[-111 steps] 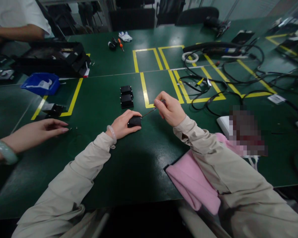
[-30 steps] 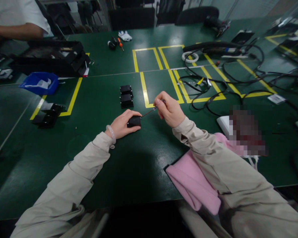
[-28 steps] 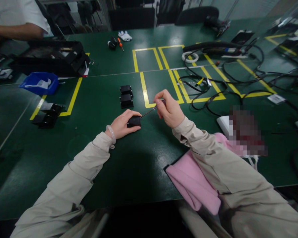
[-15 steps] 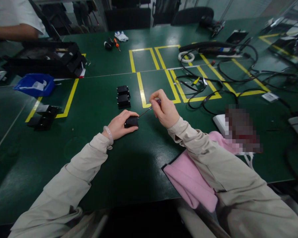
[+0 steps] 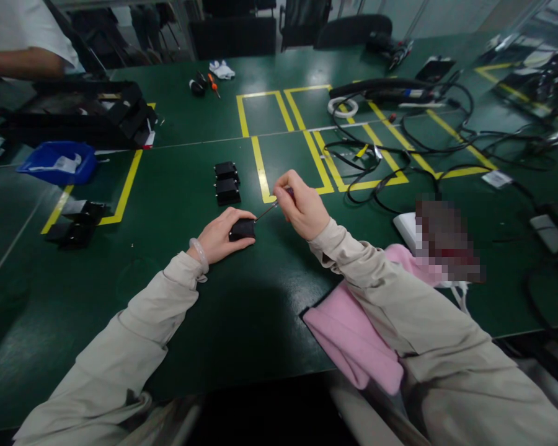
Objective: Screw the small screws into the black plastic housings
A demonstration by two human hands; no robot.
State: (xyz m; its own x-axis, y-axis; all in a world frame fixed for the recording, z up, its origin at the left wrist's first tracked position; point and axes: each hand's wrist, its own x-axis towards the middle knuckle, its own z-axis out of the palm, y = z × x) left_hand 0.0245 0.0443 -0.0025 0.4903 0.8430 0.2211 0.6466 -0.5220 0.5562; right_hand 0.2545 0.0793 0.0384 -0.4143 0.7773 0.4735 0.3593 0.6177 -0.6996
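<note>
My left hand (image 5: pixel 221 237) grips a small black block (image 5: pixel 242 230) on the green table, thumb along its near side and fingers along the far side. Small shiny screw heads show at the block's edges. A screwdriver (image 5: pixel 268 209) is held in my closed right hand (image 5: pixel 302 204), its thin shaft slanting down to the block's upper right corner. Most of the screwdriver's handle is hidden by my fingers. Just beyond my left hand, similar black blocks (image 5: pixel 227 186) sit in a short row.
More black parts (image 5: pixel 77 226) lie at left, near a blue bin (image 5: pixel 60 162) and a black tray (image 5: pixel 84 121). Cables (image 5: pixel 376 148) and a white tape roll (image 5: pixel 343 108) are at right. Pink cloth (image 5: pixel 353 334) lies by my right forearm. Someone's arm (image 5: pixel 23 62) shows far left.
The whole view has shifted slightly, so everything sits a little further left. Both hands keep their hold, and the screwdriver tip stays at the block's corner.
</note>
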